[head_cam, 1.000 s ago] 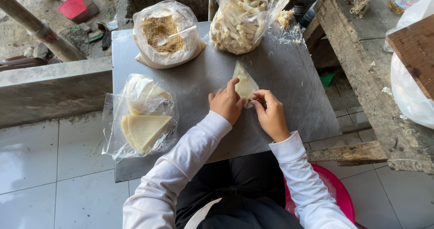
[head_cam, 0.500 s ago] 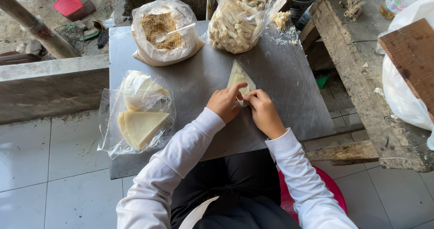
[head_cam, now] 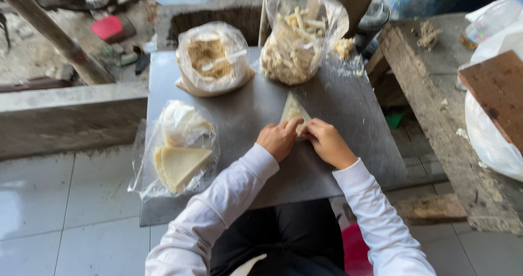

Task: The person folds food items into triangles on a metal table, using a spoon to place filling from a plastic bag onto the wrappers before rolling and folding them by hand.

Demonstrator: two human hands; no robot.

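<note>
As both hands, left hand (head_cam: 279, 139) and right hand (head_cam: 326, 142), pinched the triangular wrapper (head_cam: 293, 112) in a closed grip, overfolding risked tearing it.

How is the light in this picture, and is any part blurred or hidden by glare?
Head view: soft, even daylight with weak shadows. The left hand and right hand on the triangular wrapper look slightly soft. The clear bags reflect light: the bag of pale sticks shows white glare, and the bag of wrappers is hazy. The white bag at right is overexposed.
</note>
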